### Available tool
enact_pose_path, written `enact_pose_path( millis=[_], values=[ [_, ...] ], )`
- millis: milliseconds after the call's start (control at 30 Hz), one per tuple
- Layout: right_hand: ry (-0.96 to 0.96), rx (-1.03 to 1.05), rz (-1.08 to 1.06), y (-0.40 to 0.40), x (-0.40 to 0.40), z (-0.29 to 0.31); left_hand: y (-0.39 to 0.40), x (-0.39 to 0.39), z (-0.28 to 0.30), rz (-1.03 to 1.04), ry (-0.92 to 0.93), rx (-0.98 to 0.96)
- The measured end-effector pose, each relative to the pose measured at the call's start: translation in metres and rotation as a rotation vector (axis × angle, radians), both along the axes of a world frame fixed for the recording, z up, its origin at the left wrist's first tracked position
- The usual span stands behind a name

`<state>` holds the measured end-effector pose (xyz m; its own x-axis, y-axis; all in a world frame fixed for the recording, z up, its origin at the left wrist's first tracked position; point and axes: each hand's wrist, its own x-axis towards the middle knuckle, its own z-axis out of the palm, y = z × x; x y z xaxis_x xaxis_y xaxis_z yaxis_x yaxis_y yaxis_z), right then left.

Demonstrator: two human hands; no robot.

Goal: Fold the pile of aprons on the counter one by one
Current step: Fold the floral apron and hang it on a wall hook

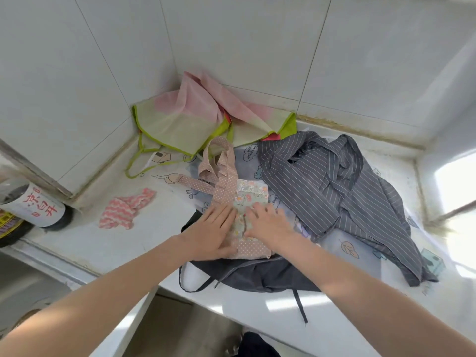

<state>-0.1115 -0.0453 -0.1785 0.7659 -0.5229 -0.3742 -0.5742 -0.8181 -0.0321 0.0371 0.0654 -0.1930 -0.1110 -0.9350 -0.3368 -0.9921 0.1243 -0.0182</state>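
A small floral and pink-dotted apron (244,199) lies folded into a narrow bundle at the counter's middle, its dotted straps trailing up and left. My left hand (212,229) presses flat on its left side and my right hand (268,225) presses flat on its right side. Under the bundle lies a dark grey apron (257,273) with ties hanging over the front edge. A grey striped apron (342,186) is crumpled to the right. A pink and lime-trimmed apron (190,119) is heaped in the back corner.
A pink striped cloth (123,210) lies left on the white counter (103,246). A bottle with a red-lettered label (38,210) stands at the far left edge. Tiled walls close the back and left; a bright window sill is at the right.
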Motion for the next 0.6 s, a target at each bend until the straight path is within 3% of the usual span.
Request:
enact_pose_path(
  millis=[67,133,233,333,433,600],
  values=[
    [-0.132,-0.271,0.202,0.016,-0.009,-0.018,0.007,-0.007,-0.007,-0.049,-0.166,0.050],
    [-0.211,-0.240,0.235,0.029,-0.015,-0.022,0.003,-0.011,-0.009,-0.027,-0.185,0.080],
    [-0.096,-0.012,0.180,0.028,-0.019,-0.018,-0.013,-0.008,-0.004,0.036,-0.031,0.162],
    [-0.005,0.036,0.262,0.021,-0.019,-0.017,-0.027,0.000,0.004,0.082,0.124,0.208],
    [-0.033,0.111,0.244,0.010,-0.008,-0.006,-0.037,0.008,0.013,0.148,0.259,0.252],
    [-0.073,0.465,0.023,-0.046,0.014,0.026,-0.064,0.032,0.048,0.418,0.560,0.268]
  ],
)
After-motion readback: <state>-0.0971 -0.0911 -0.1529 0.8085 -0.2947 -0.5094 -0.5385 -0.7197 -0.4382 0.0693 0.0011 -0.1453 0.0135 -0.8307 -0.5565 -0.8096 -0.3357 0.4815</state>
